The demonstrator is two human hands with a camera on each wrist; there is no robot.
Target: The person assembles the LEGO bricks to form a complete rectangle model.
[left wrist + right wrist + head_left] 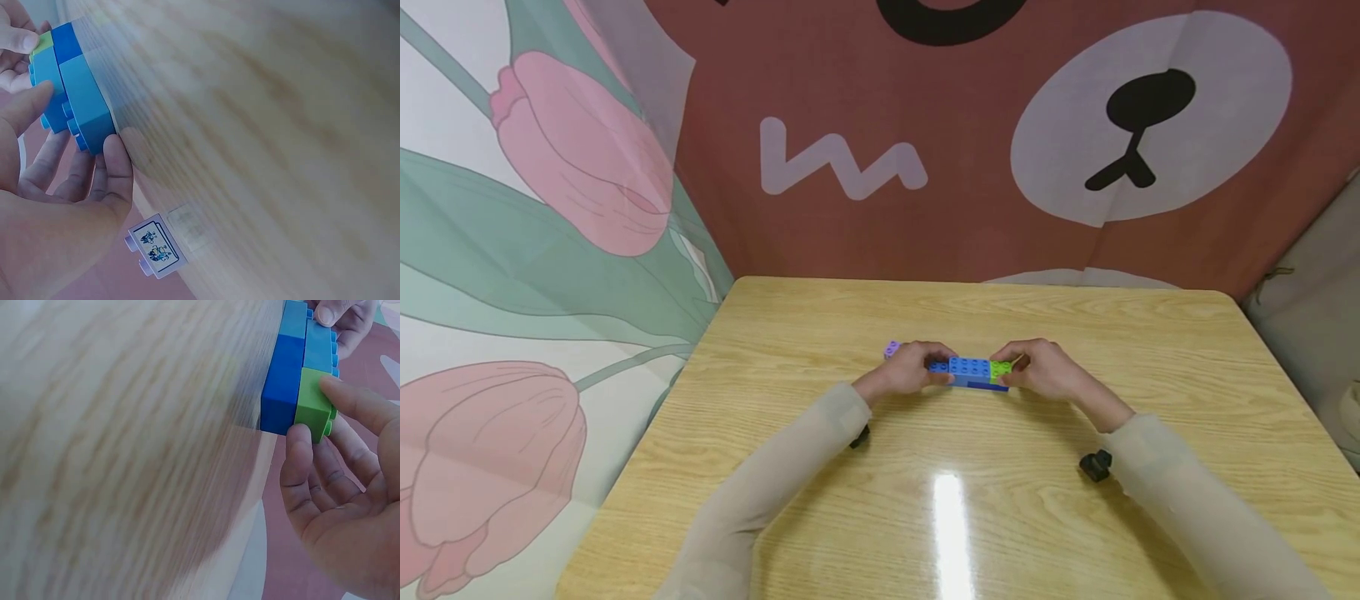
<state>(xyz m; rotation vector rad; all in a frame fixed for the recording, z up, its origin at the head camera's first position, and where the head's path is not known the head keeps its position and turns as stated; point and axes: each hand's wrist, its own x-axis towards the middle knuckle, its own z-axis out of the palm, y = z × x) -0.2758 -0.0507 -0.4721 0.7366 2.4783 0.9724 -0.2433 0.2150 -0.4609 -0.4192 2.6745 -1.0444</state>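
Note:
Two layers of toy building bricks stand on the table between the hands. Below are a dark blue brick point(281, 384) and a light blue brick point(87, 103). On top sit another light blue brick point(970, 368) and a lime green brick point(1000, 369) at the right end. My left hand point(908, 368) grips the left end, its thumb on the upper light blue brick and fingertips at the lower one. With thumb and fingers, my right hand point(1047, 368) pinches the green brick. Behind the left hand, a purple brick point(159, 247) with a printed picture rests apart on the table.
The wooden table point(820, 317) meets a brown bear-print cloth point(962, 233) at its back edge. A tulip-print cloth point(625, 308) hangs along the left. Black devices point(1096, 465) show below the wrists. Light glares off the table's near part.

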